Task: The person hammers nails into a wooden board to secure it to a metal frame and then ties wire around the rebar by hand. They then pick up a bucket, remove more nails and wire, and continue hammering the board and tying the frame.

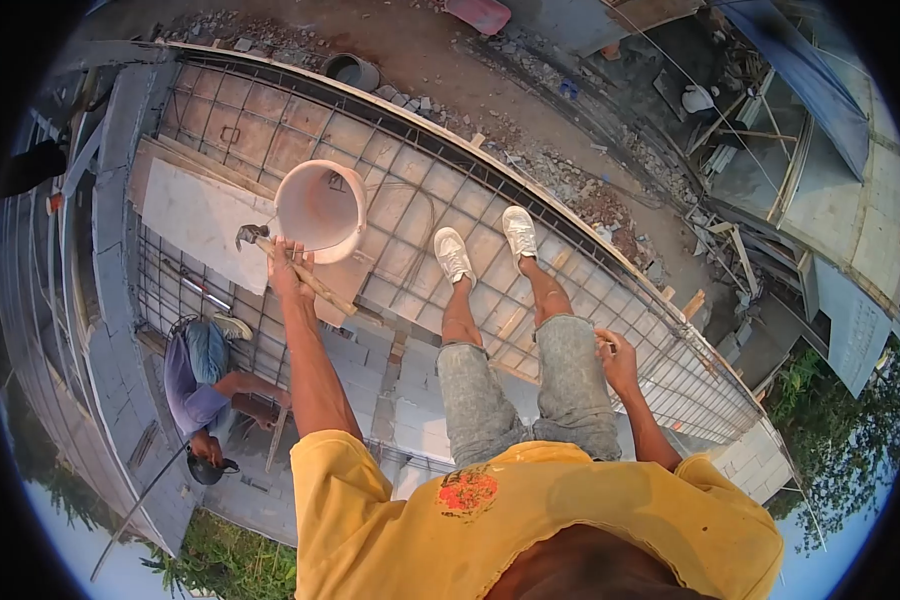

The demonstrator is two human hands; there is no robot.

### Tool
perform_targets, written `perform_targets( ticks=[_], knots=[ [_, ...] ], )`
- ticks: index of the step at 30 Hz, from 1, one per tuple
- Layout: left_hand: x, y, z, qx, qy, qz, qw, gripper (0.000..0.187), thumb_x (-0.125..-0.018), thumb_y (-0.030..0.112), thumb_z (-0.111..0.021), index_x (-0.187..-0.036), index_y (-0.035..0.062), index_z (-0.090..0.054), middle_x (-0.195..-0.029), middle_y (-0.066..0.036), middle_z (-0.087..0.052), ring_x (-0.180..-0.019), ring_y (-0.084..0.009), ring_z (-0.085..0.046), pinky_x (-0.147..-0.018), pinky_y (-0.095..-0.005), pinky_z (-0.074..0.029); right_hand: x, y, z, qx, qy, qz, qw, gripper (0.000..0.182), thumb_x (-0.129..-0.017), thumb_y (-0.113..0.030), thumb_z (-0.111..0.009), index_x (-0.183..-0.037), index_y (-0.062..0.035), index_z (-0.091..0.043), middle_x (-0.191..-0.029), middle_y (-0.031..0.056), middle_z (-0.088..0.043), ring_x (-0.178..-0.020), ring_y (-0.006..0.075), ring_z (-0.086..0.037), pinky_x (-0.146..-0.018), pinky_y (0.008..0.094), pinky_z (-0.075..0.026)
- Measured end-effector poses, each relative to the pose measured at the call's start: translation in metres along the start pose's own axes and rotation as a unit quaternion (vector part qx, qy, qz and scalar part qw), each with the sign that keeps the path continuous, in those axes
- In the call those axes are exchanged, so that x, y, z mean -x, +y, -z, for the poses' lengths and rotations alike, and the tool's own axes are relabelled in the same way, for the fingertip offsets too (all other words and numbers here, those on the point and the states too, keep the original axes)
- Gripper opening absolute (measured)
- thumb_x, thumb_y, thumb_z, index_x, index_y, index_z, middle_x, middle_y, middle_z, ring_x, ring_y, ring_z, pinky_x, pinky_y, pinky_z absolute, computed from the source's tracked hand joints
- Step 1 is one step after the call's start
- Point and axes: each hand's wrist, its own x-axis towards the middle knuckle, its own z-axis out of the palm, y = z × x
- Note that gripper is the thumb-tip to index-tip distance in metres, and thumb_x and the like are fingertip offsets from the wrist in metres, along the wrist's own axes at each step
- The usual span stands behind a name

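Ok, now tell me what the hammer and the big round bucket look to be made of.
Hammer handle: probably wood, unpainted and dull, judging by its light brown colour.
Hammer head: likely steel, dark grey with lighter patches.
Bucket: apparently plastic, matte and smudged, going by its pale, smooth wall and thick rounded rim; the exact type can't be told.

no readable text, red print on yellow shirt illegible

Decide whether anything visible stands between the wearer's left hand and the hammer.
Nothing visible does: the left hand is already closed around the hammer. The pale bucket shows beyond them, not between.
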Motion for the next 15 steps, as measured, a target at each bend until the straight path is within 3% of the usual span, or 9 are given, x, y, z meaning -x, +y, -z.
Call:
perform_targets(
  ticks=[5, 8, 10, 12, 15],
  knots=[
    [-0.049, 0.007, -0.025, -0.016, -0.032, -0.052, 0.998, 0.037, -0.093, 0.032, -0.072, -0.125, 0.0192, -0.057, -0.101, 0.004, -0.059, -0.095, -0.0114, -0.057, -0.086, -0.0349, -0.049, -0.020, 0.023, 0.041, 0.024, 0.023, -0.012, 0.999, 0.026, -0.099, -0.004, -0.055, -0.123, -0.0015, -0.066, -0.106, 0.0095, -0.068, -0.077, 0.0134, -0.065, -0.065, 0.0294, -0.053],
    [-0.098, -0.003, -0.038, -0.020, -0.070, -0.109, 0.991, 0.035, -0.095, 0.030, -0.071, -0.125, 0.0181, -0.057, -0.104, 0.003, -0.059, -0.097, -0.0118, -0.058, -0.087, -0.0339, -0.050, -0.049, 0.035, 0.048, 0.069, 0.030, -0.009, 0.997, 0.029, -0.094, 0.003, -0.054, -0.121, -0.0006, -0.066, -0.108, 0.0134, -0.069, -0.079, 0.0161, -0.067, -0.070, 0.0289, -0.055],
    [-0.150, -0.010, -0.060, -0.025, -0.061, -0.133, 0.989, 0.035, -0.095, 0.029, -0.071, -0.125, 0.0170, -0.057, -0.104, 0.002, -0.059, -0.097, -0.0126, -0.059, -0.088, -0.0338, -0.051, -0.094, 0.039, 0.033, 0.045, 0.056, -0.034, 0.997, 0.029, -0.095, 0.001, -0.055, -0.122, -0.0009, -0.066, -0.108, 0.0123, -0.069, -0.079, 0.0156, -0.067, -0.070, 0.0288, -0.055],
    [-0.173, -0.030, -0.035, -0.054, -0.045, -0.127, 0.989, 0.035, -0.095, 0.029, -0.071, -0.125, 0.0155, -0.057, -0.104, 0.001, -0.059, -0.098, -0.0134, -0.060, -0.089, -0.0340, -0.052, -0.088, 0.044, 0.019, 0.034, 0.045, -0.087, 0.995, 0.028, -0.096, -0.001, -0.054, -0.122, -0.0011, -0.066, -0.108, 0.0113, -0.069, -0.079, 0.0151, -0.066, -0.070, 0.0287, -0.055],
    [-0.225, -0.047, -0.033, -0.040, -0.047, -0.141, 0.988, 0.039, -0.094, 0.031, -0.072, -0.124, 0.0130, -0.056, -0.104, 0.000, -0.058, -0.097, -0.0145, -0.060, -0.091, -0.0348, -0.053, -0.145, 0.019, -0.023, -0.001, 0.045, -0.071, 0.996, 0.026, -0.098, -0.005, -0.054, -0.121, -0.0012, -0.066, -0.106, 0.0098, -0.068, -0.078, 0.0158, -0.066, -0.070, 0.0295, -0.054]
  ],
)
